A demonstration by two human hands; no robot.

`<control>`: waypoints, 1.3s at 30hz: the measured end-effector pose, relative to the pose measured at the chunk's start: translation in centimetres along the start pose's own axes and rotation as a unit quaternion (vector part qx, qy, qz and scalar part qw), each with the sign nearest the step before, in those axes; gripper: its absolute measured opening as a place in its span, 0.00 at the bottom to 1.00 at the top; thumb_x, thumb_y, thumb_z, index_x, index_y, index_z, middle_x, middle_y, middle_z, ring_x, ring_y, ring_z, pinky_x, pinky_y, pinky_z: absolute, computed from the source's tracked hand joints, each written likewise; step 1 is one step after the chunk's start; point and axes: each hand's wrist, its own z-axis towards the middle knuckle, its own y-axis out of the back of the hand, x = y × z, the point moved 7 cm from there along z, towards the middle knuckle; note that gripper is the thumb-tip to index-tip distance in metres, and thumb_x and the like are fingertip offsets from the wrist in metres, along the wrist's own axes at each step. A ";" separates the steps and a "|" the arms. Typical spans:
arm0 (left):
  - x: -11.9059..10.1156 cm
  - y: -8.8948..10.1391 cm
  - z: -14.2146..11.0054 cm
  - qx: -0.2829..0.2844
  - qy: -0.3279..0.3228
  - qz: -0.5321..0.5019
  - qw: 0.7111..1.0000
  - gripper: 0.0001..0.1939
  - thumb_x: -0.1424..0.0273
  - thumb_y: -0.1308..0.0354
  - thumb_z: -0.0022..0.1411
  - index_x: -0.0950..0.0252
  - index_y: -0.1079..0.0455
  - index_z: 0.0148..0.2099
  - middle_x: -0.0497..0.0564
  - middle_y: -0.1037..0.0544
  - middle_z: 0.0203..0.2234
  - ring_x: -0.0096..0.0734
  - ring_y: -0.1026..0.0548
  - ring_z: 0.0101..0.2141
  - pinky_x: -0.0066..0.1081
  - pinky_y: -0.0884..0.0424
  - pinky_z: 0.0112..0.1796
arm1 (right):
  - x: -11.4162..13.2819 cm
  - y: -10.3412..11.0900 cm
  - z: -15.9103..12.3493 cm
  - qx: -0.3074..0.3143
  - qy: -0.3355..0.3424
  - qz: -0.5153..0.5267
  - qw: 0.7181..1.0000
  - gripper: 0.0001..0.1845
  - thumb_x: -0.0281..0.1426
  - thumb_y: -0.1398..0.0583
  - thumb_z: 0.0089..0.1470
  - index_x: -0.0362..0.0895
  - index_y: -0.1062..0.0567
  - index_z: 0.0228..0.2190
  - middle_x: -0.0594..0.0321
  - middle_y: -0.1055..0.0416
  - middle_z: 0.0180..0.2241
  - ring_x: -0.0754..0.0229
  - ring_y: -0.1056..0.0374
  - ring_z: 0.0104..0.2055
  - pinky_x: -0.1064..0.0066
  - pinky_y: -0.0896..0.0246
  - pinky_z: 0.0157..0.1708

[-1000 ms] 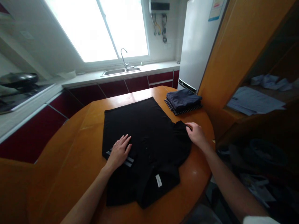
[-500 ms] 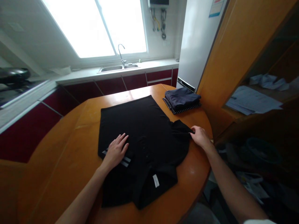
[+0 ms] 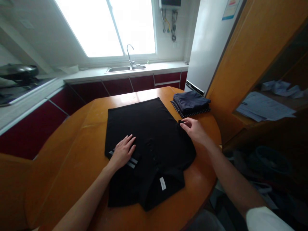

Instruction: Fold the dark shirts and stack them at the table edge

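Note:
A black collared shirt (image 3: 149,128) lies spread on the wooden table, its collar and white label (image 3: 163,183) toward me. My left hand (image 3: 124,150) rests flat with fingers spread on the shirt's left side, over a folded-in sleeve (image 3: 132,163) with grey stripes. At the shirt's right edge, my right hand (image 3: 192,128) pinches the other sleeve (image 3: 181,122) between thumb and fingers. Part of that sleeve is hidden behind the hand.
A stack of folded clothes (image 3: 192,103) sits at the table's far right. Beyond the wooden table (image 3: 79,141) run a counter with a sink (image 3: 120,69) and a fridge (image 3: 204,45). A wooden cabinet (image 3: 243,64) with papers stands at the right.
My right hand has drawn the sleeve inward, to the left and slightly away from me, against the shirt's right edge. My left hand keeps its place on the shirt. The view has shifted slightly.

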 end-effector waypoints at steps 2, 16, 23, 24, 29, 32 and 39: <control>-0.1 0.1 0.0 0.002 0.002 -0.001 1.000 0.27 0.56 0.58 0.74 0.62 0.36 0.68 0.55 0.37 0.68 0.48 0.41 0.67 0.52 0.40 0.63 | 0.7 -1.7 0.6 0.035 0.016 0.046 0.998 0.14 0.40 0.42 0.61 0.45 0.20 0.39 0.57 0.19 0.37 0.56 0.24 0.37 0.68 0.31 0.38; -1.4 1.7 0.1 -0.015 -0.003 -0.016 1.000 0.24 0.59 0.56 0.73 0.60 0.35 0.66 0.56 0.34 0.65 0.48 0.41 0.67 0.54 0.43 0.64 | -7.9 -4.5 7.6 0.034 0.002 -0.021 0.999 0.12 0.29 0.41 0.58 0.41 0.17 0.33 0.54 0.19 0.37 0.56 0.24 0.40 0.68 0.33 0.44; -12.9 3.8 2.3 0.055 -0.178 -0.054 0.981 0.20 0.63 0.48 0.72 0.55 0.34 0.64 0.53 0.27 0.57 0.42 0.29 0.56 0.43 0.31 0.56 | -8.3 -5.9 6.9 0.137 0.089 -0.013 0.986 0.14 0.32 0.41 0.60 0.42 0.17 0.30 0.56 0.22 0.36 0.57 0.27 0.41 0.68 0.35 0.47; -14.7 3.5 2.8 0.066 -0.209 -0.049 0.974 0.21 0.65 0.47 0.71 0.55 0.34 0.64 0.54 0.28 0.57 0.42 0.29 0.56 0.42 0.30 0.55 | -8.3 -5.9 6.9 0.141 0.098 -0.014 0.985 0.13 0.33 0.41 0.60 0.42 0.17 0.30 0.56 0.22 0.35 0.57 0.28 0.41 0.68 0.35 0.47; -19.1 0.6 6.1 0.108 -0.286 0.000 0.952 0.16 0.75 0.51 0.70 0.61 0.28 0.55 0.57 0.26 0.52 0.40 0.27 0.49 0.39 0.27 0.48 | -8.4 -6.3 6.8 0.135 0.107 -0.046 0.984 0.12 0.34 0.40 0.60 0.43 0.17 0.32 0.56 0.23 0.39 0.58 0.29 0.43 0.69 0.37 0.49; -19.2 0.8 7.2 0.100 -0.292 0.006 0.951 0.14 0.74 0.53 0.71 0.62 0.26 0.49 0.56 0.24 0.44 0.39 0.27 0.44 0.39 0.28 0.46 | -8.7 -6.4 6.8 0.125 0.097 -0.068 0.985 0.13 0.35 0.40 0.62 0.44 0.17 0.31 0.57 0.23 0.40 0.58 0.29 0.44 0.68 0.39 0.50; -19.2 2.7 5.2 0.110 -0.321 0.036 0.940 0.09 0.70 0.49 0.70 0.60 0.27 0.46 0.54 0.24 0.40 0.40 0.27 0.43 0.40 0.32 0.45 | -8.9 -6.7 6.9 0.117 0.071 -0.109 0.985 0.10 0.35 0.38 0.61 0.47 0.16 0.34 0.58 0.24 0.43 0.55 0.32 0.49 0.66 0.42 0.53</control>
